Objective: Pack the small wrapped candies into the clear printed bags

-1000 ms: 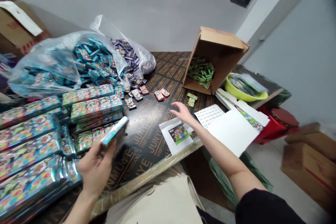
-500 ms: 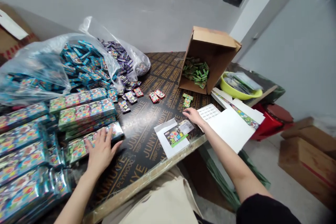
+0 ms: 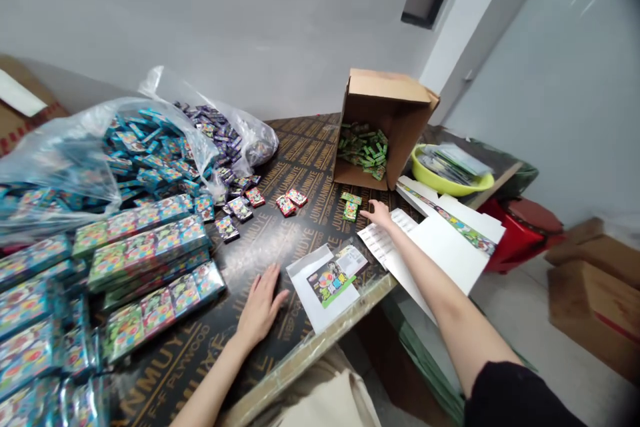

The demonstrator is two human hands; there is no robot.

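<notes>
My left hand (image 3: pixel 261 305) lies on the dark plywood tabletop with its fingers loosely spread, holding nothing. Left of it rests a wrapped row of small colourful boxes (image 3: pixel 165 307), apart from the hand. A printed card in a clear sleeve (image 3: pixel 327 283) lies to its right. Over the right side of the table hovers my right hand (image 3: pixel 379 215), thumb and fingers apart with nothing between them. Two small green boxes (image 3: pixel 351 205) lie just left of its fingertips. Beneath the right forearm are a sheet of printed labels (image 3: pixel 385 240) and flat white cardboard (image 3: pixel 440 240).
An open carton (image 3: pixel 393 87) on its side holds green boxes. Clear bags (image 3: pixel 60 140) of blue and purple boxes stand back left, beside stacked wrapped rows (image 3: pixel 150 247). Red boxes (image 3: pixel 291 201) lie mid-table. A yellow basin (image 3: pixel 450 183) and red stool (image 3: pixel 525 230) are right.
My left hand has left the wrapped row and moved right onto the bare tabletop. My right hand has shifted to the right side of the green boxes. The view has tilted slightly.
</notes>
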